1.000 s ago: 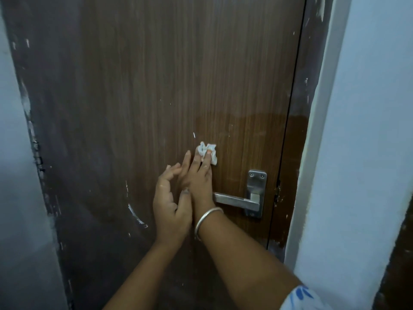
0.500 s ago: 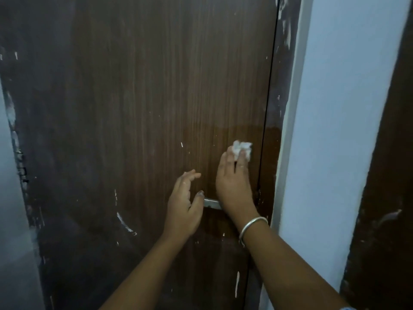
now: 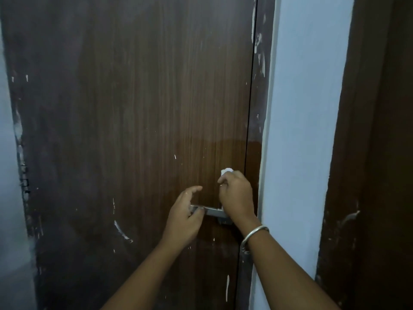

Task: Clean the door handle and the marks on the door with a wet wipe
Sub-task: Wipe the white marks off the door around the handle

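A dark brown wooden door (image 3: pixel 138 121) fills the view, flecked with white marks such as a curved streak (image 3: pixel 121 231) at lower left. My right hand (image 3: pixel 237 195) grips a crumpled white wet wipe (image 3: pixel 226 171) against the door just above the metal lever handle (image 3: pixel 212 211), covering the handle's plate. My left hand (image 3: pixel 184 220) hovers at the free end of the lever with its fingers loosely spread; its thumb lies near the lever's tip. A silver bangle (image 3: pixel 254 236) sits on my right wrist.
The door frame (image 3: pixel 259 90) with white paint smears runs down the right of the door. A pale blue wall (image 3: pixel 306 121) stands beside it, then another dark brown panel (image 3: pixel 377 153) at far right. A pale wall edge (image 3: pixel 9 175) borders the left.
My right hand slid the wipe from the door's middle rightward to above the handle plate, and its fingers curled over the wipe. My left hand moved right to the lever's end.
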Available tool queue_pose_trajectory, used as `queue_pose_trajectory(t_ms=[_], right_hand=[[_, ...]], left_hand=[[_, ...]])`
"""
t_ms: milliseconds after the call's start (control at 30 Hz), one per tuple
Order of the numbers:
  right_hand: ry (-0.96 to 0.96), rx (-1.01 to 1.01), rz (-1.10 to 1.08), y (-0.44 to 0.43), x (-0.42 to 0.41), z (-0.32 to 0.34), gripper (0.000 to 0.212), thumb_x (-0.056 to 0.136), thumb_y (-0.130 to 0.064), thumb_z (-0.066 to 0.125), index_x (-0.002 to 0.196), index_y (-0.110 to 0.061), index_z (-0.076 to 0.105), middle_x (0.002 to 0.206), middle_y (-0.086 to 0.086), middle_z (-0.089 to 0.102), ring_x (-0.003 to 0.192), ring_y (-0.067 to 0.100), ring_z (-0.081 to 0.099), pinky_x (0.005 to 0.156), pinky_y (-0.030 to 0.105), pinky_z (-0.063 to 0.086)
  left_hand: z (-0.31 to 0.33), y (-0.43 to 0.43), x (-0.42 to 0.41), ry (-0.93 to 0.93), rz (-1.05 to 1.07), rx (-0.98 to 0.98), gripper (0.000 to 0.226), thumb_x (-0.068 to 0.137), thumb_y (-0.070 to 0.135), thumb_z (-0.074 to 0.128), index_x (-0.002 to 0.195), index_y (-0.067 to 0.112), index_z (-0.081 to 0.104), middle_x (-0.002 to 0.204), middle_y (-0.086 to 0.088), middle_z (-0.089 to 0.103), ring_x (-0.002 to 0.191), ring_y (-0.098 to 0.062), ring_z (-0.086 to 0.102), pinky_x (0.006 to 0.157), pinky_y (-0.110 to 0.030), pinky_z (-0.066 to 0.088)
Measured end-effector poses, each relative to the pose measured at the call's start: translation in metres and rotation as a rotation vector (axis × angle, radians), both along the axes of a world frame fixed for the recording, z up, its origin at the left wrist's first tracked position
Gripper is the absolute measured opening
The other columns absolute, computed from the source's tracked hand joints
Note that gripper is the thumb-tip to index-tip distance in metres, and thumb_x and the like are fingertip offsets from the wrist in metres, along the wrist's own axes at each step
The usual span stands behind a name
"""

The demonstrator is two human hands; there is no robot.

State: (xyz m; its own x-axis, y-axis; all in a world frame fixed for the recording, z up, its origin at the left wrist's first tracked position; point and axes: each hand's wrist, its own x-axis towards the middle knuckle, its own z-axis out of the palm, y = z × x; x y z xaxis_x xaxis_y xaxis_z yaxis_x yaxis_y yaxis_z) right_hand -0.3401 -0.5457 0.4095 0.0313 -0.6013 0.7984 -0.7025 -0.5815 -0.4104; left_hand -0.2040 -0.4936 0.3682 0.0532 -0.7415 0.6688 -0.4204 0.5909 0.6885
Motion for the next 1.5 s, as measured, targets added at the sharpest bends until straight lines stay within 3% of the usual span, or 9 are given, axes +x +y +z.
queue_pose_trajectory(t_ms=[167, 300, 567, 733, 867, 1067, 1200, 1367, 1500], right_hand=[[-0.437, 0.444, 0.477, 0.037, -0.001, 0.000, 0.029, 0.082, -0.009, 0.066, 0.105, -0.026, 0.058, 0.111, -0.005, 0.060, 0.095, 0.012, 0.062, 0.073, 0.021, 0.054], [-0.545, 0.562, 0.610, 0.060, -0.019, -0.015, 0.025, 0.085, -0.002, 0.060, 0.100, -0.021, 0.067, 0.099, 0.000, 0.071, 0.092, 0.015, 0.066, 0.077, 0.030, 0.056], [-0.040, 0.208, 0.146, 0.109, -0.069, -0.054, 0.022, 0.084, -0.002, 0.059, 0.094, -0.016, 0.072, 0.088, 0.000, 0.061, 0.077, 0.004, 0.054, 0.067, 0.002, 0.039], [0.188, 0.265, -0.010, 0.181, -0.130, -0.109, 0.033, 0.082, -0.004, 0.056, 0.112, -0.012, 0.067, 0.093, 0.011, 0.064, 0.081, 0.023, 0.061, 0.071, 0.020, 0.046], [0.191, 0.380, -0.125, 0.254, -0.194, -0.158, 0.035, 0.076, -0.007, 0.064, 0.111, -0.012, 0.067, 0.098, 0.009, 0.065, 0.082, 0.023, 0.065, 0.070, 0.030, 0.055], [0.088, 0.411, -0.411, 0.368, -0.278, -0.227, 0.021, 0.073, 0.005, 0.071, 0.090, -0.008, 0.074, 0.091, 0.009, 0.069, 0.076, 0.017, 0.066, 0.075, 0.011, 0.046], [0.060, 0.386, -0.541, 0.426, -0.307, -0.265, 0.011, 0.076, 0.007, 0.065, 0.082, 0.002, 0.072, 0.088, 0.018, 0.070, 0.080, 0.026, 0.069, 0.079, 0.026, 0.052], [-0.080, 0.415, -0.682, 0.474, -0.336, -0.314, 0.022, 0.089, -0.011, 0.050, 0.092, -0.001, 0.069, 0.095, 0.020, 0.068, 0.090, 0.022, 0.064, 0.089, 0.016, 0.045], [-0.070, 0.960, -0.677, 0.487, -0.361, -0.379, 0.050, 0.086, 0.001, 0.056, 0.134, -0.006, 0.046, 0.142, 0.020, 0.040, 0.131, 0.035, 0.038, 0.097, 0.042, 0.045]], left_hand=[[0.004, 0.010, -0.015, 0.152, -0.186, 0.088, 0.052, 0.094, 0.010, 0.048, 0.139, 0.031, 0.034, 0.129, 0.019, 0.048, 0.117, 0.008, 0.047, 0.091, -0.014, 0.042], [0.006, 0.022, -0.027, 0.138, -0.098, 0.073, 0.035, 0.087, 0.002, 0.056, 0.111, 0.026, 0.060, 0.103, 0.003, 0.067, 0.090, -0.008, 0.065, 0.075, -0.021, 0.053], [-0.016, 0.060, -0.070, 0.219, -0.192, 0.307, 0.012, 0.080, 0.003, 0.068, 0.085, 0.008, 0.058, 0.075, -0.012, 0.069, 0.064, -0.022, 0.067, 0.060, -0.034, 0.058], [-0.070, 0.097, -0.135, 0.402, -0.363, 0.619, 0.016, 0.079, -0.011, 0.059, 0.077, 0.004, 0.052, 0.064, -0.015, 0.058, 0.047, -0.014, 0.060, 0.047, -0.021, 0.049], [-0.123, 0.143, -0.198, 0.466, -0.618, 0.988, 0.019, 0.083, -0.002, 0.056, 0.070, 0.009, 0.063, 0.070, -0.011, 0.069, 0.062, -0.018, 0.068, 0.056, -0.025, 0.054], [-0.186, 0.219, -0.285, 0.277, -0.882, 1.416, 0.021, 0.085, 0.008, 0.056, 0.072, 0.017, 0.071, 0.084, -0.008, 0.072, 0.082, -0.020, 0.069, 0.075, -0.033, 0.053], [-0.224, 0.264, -0.330, 0.137, -0.924, 1.539, 0.026, 0.084, 0.013, 0.065, 0.060, 0.024, 0.071, 0.080, -0.002, 0.072, 0.083, -0.018, 0.069, 0.068, -0.030, 0.052], [-0.262, 0.297, -0.377, 0.051, -0.971, 1.653, 0.022, 0.088, 0.012, 0.059, 0.075, 0.024, 0.073, 0.084, -0.002, 0.071, 0.082, -0.015, 0.067, 0.071, -0.030, 0.052], [-0.296, 0.302, -0.396, -0.258, -0.870, 1.752, 0.043, 0.091, 0.019, 0.057, 0.132, 0.025, 0.047, 0.126, -0.005, 0.056, 0.117, -0.021, 0.051, 0.093, -0.035, 0.043]])
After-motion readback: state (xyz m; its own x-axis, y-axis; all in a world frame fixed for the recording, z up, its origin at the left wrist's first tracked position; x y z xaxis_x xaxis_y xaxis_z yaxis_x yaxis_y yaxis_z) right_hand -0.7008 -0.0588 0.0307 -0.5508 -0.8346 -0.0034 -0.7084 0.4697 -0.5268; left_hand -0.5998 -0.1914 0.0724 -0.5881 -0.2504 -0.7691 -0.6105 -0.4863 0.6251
